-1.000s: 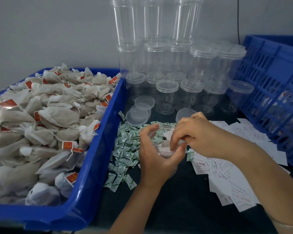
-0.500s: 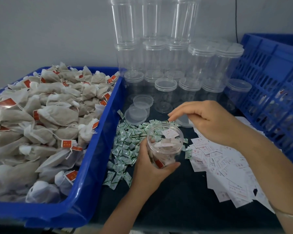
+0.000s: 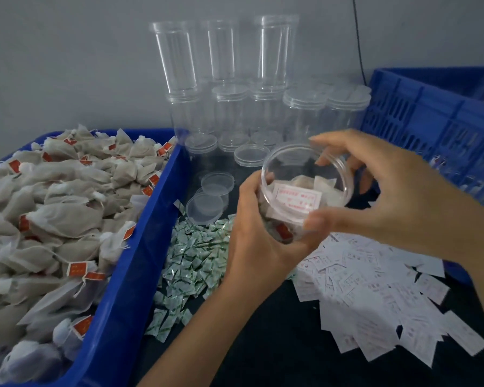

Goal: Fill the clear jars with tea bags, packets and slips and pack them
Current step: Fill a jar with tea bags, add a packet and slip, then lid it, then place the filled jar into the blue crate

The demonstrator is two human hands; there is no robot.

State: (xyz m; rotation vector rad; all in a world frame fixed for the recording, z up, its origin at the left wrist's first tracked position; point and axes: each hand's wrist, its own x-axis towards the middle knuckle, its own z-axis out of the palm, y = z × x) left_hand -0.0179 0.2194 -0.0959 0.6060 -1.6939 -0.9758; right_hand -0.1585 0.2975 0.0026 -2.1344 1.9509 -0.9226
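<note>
Raised and tilted since before, one filled clear plastic jar (image 3: pixel 284 231) is gripped by the left hand (image 3: pixel 252 236); one round clear lid (image 3: pixel 299 163) is pinched at its mouth by the right hand (image 3: pixel 397 196), between two blue plastic crates (image 3: pixel 129 289).

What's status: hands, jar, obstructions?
Left hand grips clear round plastic jar from below. Right hand pinches its rim. Beige tea bags, white paper slip inside. Nothing blocking.

Clear jar (image 3: pixel 288 170) being held tilted, open mouth facing camera, tea bags (image 3: pixel 326 188) and red-printed slip (image 3: pixel 298 198) lying inside; green packets (image 3: pixel 190 258), loose slips (image 3: pixel 375 297) lying heaped beneath.
</note>
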